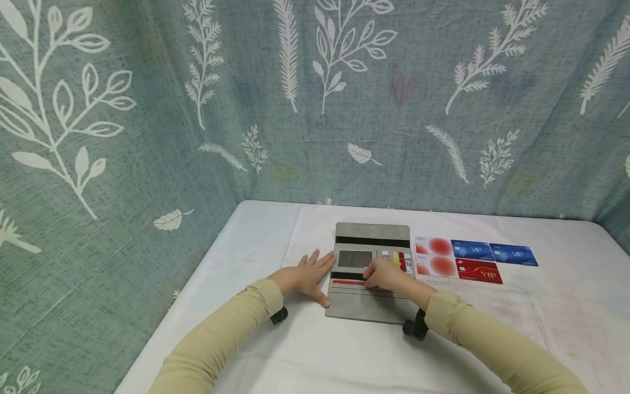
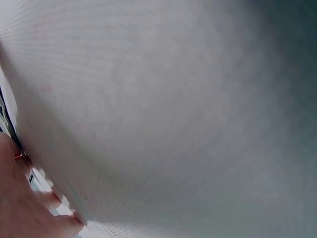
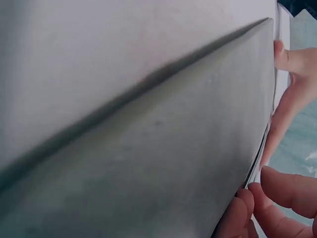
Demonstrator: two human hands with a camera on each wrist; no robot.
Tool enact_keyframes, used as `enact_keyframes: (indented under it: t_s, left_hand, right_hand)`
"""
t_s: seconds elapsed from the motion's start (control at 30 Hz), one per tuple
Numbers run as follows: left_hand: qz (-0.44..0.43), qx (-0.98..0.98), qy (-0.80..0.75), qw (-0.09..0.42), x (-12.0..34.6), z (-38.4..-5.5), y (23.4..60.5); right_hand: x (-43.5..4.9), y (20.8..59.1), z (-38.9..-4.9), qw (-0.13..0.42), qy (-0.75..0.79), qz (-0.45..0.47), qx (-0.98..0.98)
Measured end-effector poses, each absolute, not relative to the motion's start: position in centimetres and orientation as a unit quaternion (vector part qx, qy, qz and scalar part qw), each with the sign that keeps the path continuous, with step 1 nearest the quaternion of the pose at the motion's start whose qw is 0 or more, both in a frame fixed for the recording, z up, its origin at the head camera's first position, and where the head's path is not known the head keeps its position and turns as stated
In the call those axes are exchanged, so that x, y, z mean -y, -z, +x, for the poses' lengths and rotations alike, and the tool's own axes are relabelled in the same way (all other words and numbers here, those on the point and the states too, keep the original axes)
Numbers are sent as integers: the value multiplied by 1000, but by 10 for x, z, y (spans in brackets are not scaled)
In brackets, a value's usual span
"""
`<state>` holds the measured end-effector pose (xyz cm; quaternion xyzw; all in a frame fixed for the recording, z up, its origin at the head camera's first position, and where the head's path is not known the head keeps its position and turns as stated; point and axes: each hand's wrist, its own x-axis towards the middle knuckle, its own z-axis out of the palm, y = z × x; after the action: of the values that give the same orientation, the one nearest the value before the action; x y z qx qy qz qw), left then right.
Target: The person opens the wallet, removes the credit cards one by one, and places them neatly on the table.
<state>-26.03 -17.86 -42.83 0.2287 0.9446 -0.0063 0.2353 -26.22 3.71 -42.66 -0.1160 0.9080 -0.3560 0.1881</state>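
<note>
A grey wallet [image 1: 359,307] lies unfolded flat on the table, with a clear window [image 1: 355,259] and card slots inside. The edge of a red card [image 1: 348,282] shows along a slot in its lower half. My right hand [image 1: 388,275] is over the wallet, its curled fingers at that card's edge; the fingertips [image 3: 255,191] come together at the slot, where they hide part of the card. Fingers spread, my left hand [image 1: 310,276] rests at the wallet's left edge, partly on the table.
Right of the wallet lie two white cards with red circles [image 1: 436,266], two blue VIP cards [image 1: 514,254] and a red VIP card [image 1: 479,271]. Several cards [image 1: 402,262] sit in the wallet's upper right slots. A patterned curtain [image 1: 315,137] hangs behind the white table [image 1: 305,350].
</note>
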Motion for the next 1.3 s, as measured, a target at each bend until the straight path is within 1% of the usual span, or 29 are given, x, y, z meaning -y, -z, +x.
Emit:
enact_keyframes:
  t_s: [0.5, 0.8, 0.9, 1.03, 1.3]
  left_hand:
    - [236, -943, 7, 234, 179, -261, 429]
    - [232, -944, 2, 234, 178, -260, 429]
    - [233, -944, 3, 233, 179, -261, 430]
    - [233, -945, 7, 231, 179, -263, 432]
    - [230, -945, 9, 233, 179, -266, 435]
  right_hand:
    - [-32, 427, -268, 194, 335, -113, -915]
    - [-28, 424, -272, 206, 286, -136, -926]
    - [-28, 425, -271, 197, 286, -149, -926]
    - [-28, 428, -269, 171, 289, -169, -927]
    - [-28, 429, -273, 146, 269, -170, -937]
